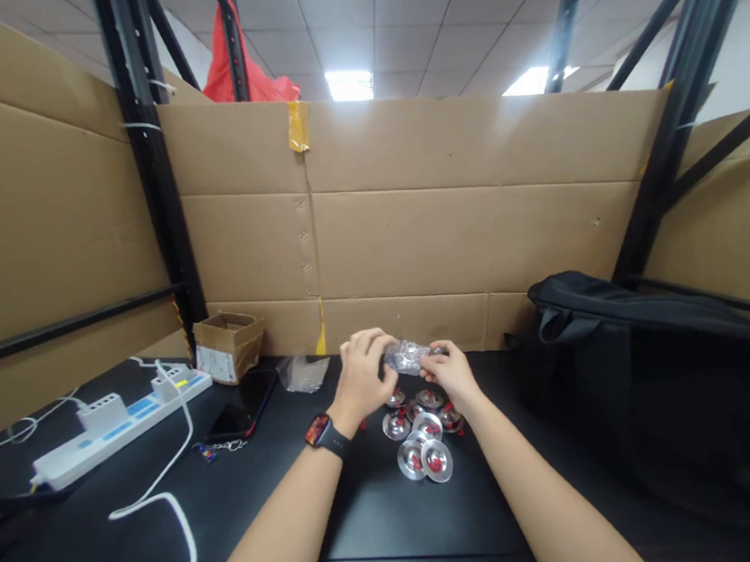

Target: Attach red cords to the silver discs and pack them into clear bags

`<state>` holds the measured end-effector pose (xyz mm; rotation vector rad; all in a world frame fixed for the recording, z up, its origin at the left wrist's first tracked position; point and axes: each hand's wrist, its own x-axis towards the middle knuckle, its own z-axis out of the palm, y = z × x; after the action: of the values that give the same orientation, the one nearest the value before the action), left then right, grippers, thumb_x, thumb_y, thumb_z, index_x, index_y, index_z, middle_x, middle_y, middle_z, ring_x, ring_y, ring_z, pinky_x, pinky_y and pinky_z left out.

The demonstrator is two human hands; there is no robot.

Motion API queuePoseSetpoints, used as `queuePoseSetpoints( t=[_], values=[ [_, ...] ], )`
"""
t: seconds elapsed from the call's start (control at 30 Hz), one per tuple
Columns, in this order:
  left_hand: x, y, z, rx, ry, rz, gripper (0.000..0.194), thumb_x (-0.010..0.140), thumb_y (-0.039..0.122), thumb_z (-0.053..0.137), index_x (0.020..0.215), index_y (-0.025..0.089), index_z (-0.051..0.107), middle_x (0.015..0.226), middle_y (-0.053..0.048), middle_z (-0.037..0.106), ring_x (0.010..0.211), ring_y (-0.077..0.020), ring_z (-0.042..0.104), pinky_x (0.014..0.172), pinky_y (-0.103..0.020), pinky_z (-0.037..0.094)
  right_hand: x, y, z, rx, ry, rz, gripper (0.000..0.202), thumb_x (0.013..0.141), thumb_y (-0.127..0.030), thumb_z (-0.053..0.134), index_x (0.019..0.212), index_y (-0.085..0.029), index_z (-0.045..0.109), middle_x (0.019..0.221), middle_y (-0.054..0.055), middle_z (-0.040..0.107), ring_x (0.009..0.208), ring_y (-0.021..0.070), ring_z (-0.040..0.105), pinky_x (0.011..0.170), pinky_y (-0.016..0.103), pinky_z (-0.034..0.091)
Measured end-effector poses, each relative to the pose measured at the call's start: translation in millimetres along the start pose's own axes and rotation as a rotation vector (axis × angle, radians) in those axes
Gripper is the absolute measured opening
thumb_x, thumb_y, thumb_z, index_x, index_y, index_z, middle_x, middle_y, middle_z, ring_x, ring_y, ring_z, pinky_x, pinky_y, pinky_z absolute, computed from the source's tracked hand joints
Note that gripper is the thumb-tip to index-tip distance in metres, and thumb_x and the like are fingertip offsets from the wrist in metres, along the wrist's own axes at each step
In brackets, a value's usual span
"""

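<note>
Between my two hands is a crinkled clear plastic bag point(406, 357), lifted above the black table. My left hand point(362, 370), with a smartwatch point(326, 435) on its wrist, grips the bag's left end with curled fingers. At the other end, my right hand point(451, 372) pinches the bag between thumb and fingers. Whether anything is inside the bag I cannot make out. Below my hands lie several small silver finger cymbals point(436, 460) with red loops, some overlapping; those farthest back are partly hidden by my hands.
A flat clear plastic bag point(304, 373) lies left of my hands, near an open cardboard box point(229, 344). Farther left are a phone point(240, 407), a keychain point(221, 447) and a white power strip point(123, 426) with cables. A black bag point(662, 392) stands right; a cardboard wall point(422, 220) closes the back.
</note>
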<state>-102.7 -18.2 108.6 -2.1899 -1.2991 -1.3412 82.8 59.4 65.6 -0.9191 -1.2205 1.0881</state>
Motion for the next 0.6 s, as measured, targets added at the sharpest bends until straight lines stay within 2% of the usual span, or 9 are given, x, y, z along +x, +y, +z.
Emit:
queuePoseSetpoints(
  t=[0.1, 0.17, 0.33, 0.5, 0.6],
  values=[
    [-1, 10, 7.7, -0.055, -0.152, 0.105, 0.048, 0.079, 0.017, 0.063, 0.126, 0.025, 0.059, 0.125, -0.009, 0.064, 0.127, -0.0289, 0.047, 0.104, -0.041, 0.029, -1, -3, -1, 0.039, 0.003, 0.052, 0.046, 0.061, -0.03, 0.081, 0.094, -0.023, 0.05, 0.065, -0.001, 0.066, 0.055, 0.0149, 0.063, 0.048, 0.023, 0.047],
    [-3, 7, 14.3, -0.077, -0.195, 0.125, 0.051, 0.08, 0.016, 0.064, 0.129, 0.026, 0.058, 0.124, -0.009, 0.066, 0.131, -0.0288, 0.045, 0.105, -0.043, 0.027, -2, -4, -1, 0.088, -0.01, 0.075, 0.044, 0.062, -0.029, 0.081, 0.094, -0.023, 0.051, 0.065, -0.002, 0.066, 0.056, 0.0138, 0.063, 0.051, 0.023, 0.049],
    [-6, -9, 19.9, -0.011, -0.163, 0.095, 0.027, 0.092, 0.015, 0.054, 0.108, 0.029, 0.069, 0.104, -0.007, 0.075, 0.13, -0.0276, 0.046, 0.103, -0.046, 0.023, -2, -2, 2, 0.039, -0.056, 0.043, 0.047, 0.064, -0.037, 0.081, 0.098, -0.023, 0.052, 0.068, -0.001, 0.067, 0.056, 0.0129, 0.062, 0.047, 0.02, 0.044],
    [-3, -21, 14.2, 0.116, -0.144, 0.078, 0.025, 0.094, 0.016, 0.052, 0.103, 0.029, 0.072, 0.101, -0.005, 0.076, 0.124, -0.0254, 0.049, 0.099, -0.047, 0.023, -2, -3, 4, -0.024, -0.058, -0.041, 0.051, 0.067, -0.044, 0.077, 0.103, -0.023, 0.049, 0.074, -0.001, 0.069, 0.056, 0.0127, 0.063, 0.046, 0.018, 0.042],
    [-1, -37, 5.8, 0.204, -0.089, -0.008, 0.027, 0.094, 0.016, 0.051, 0.101, 0.03, 0.073, 0.103, -0.005, 0.076, 0.121, -0.0255, 0.05, 0.097, -0.048, 0.023, -3, -8, 3, -0.036, -0.048, -0.033, 0.049, 0.069, -0.043, 0.075, 0.104, -0.023, 0.048, 0.075, -0.002, 0.068, 0.055, 0.0126, 0.062, 0.044, 0.018, 0.041]
  ],
)
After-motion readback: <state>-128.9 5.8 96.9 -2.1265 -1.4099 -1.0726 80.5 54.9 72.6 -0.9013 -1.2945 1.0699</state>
